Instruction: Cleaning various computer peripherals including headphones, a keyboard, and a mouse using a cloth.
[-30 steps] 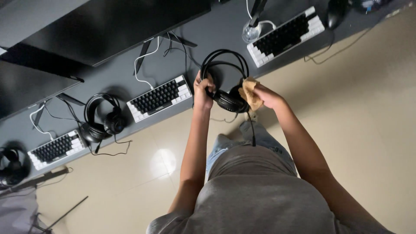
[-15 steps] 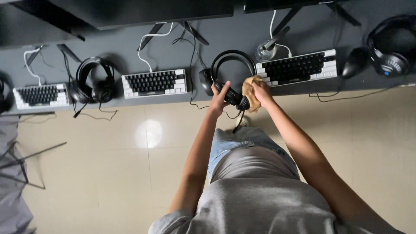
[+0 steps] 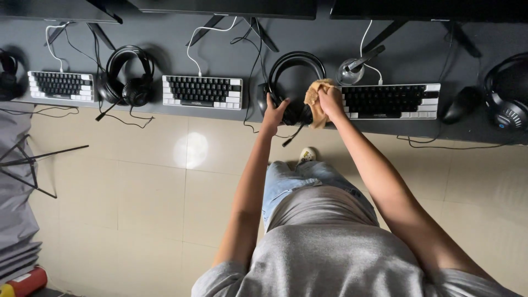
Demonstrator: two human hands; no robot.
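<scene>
Lowered to desk (image 3: 165, 38): headset (image 3: 294, 77), apparently still gripped.

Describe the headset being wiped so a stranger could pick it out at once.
On the long dark desk, look between the middle keyboard and the right keyboard. The black headset lies there, and it alone has two hands and a tan cloth on it.

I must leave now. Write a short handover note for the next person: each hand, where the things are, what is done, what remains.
Left hand: grip on the black headset, steadying its left ear cup on the dark desk.
Right hand: presses a tan cloth against the right ear cup.
Done: cannot tell how much is already wiped.
Left: finish wiping this headset. The other headset lies further left beside a keyboard, untouched.
</scene>
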